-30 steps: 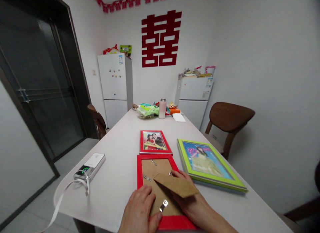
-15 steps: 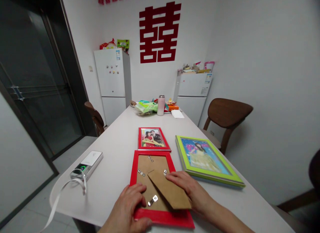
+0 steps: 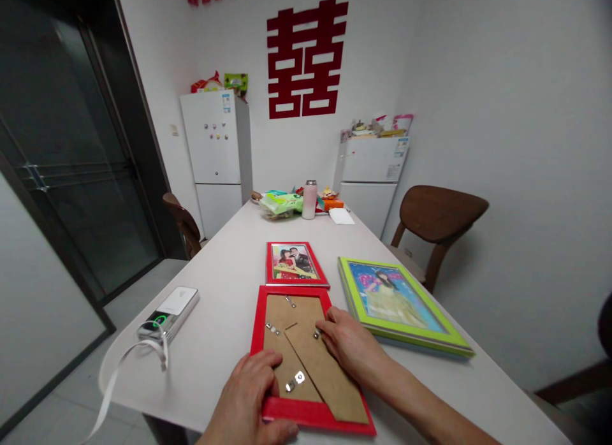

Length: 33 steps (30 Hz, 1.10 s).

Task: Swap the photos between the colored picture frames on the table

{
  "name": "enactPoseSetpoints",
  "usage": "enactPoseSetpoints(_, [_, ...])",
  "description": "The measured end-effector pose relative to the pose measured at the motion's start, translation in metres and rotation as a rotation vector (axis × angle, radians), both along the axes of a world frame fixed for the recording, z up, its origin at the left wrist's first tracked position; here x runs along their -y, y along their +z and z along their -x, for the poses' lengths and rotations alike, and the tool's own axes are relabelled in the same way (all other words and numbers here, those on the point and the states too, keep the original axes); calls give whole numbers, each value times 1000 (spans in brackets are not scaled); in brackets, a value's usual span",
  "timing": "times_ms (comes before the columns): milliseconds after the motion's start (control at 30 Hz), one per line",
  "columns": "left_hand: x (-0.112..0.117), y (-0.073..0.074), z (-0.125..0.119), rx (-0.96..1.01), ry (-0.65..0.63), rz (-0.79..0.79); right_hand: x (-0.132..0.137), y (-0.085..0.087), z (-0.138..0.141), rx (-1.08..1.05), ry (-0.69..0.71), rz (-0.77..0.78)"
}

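A red picture frame lies face down at the near side of the table, its brown backing board uppermost. Metal clips sit around the board, among them a lower clip and a left clip. My left hand grips the frame's lower left corner, thumb on the bottom rail and fingers over the board. With bent fingers, my right hand pinches at the right-side clip, its wrist over the frame's right edge. The brown stand flap rests flat on the board, partly under this hand.
Beyond it lies another red frame with a couple's photo. On the right is a thick green frame. A power bank with a white cable lies left. A pink bottle and snack bags stand at the far end.
The stand flap, raised before, now lies down against the backing board. My right hand has moved slightly up and left off the flap's edge to the right-side clip. My left hand stays put.
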<state>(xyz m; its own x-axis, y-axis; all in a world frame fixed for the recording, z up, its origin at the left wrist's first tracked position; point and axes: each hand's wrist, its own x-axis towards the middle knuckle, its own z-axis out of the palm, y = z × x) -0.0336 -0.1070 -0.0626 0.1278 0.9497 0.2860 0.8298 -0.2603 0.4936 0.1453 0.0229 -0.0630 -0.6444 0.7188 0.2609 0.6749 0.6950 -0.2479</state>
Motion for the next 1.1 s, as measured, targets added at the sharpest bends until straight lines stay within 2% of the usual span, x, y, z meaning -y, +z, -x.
enactPoseSetpoints(233, [0,-1,-3,-36,46,23,1,-4,-6,-11,22,-3])
enactPoseSetpoints(333, [2,1,-4,-11,63,41,5,0,-8,-12,30,21])
enactPoseSetpoints(433, [3,1,-5,24,66,38,20,8,-7,-63,62,29])
enactPoseSetpoints(533, [4,0,-5,41,69,33,42,16,1,-104,183,88])
enactPoseSetpoints(600, [4,-2,-4,38,65,33,56,19,6,-84,272,120])
enactPoseSetpoints(700, [4,-2,-4,38,57,27,67,21,12,-28,319,109])
enactPoseSetpoints(933, [6,1,-4,50,56,56,68,23,3,48,422,101])
enactPoseSetpoints(1100, [5,-1,-3,61,46,58,68,29,0,24,431,144])
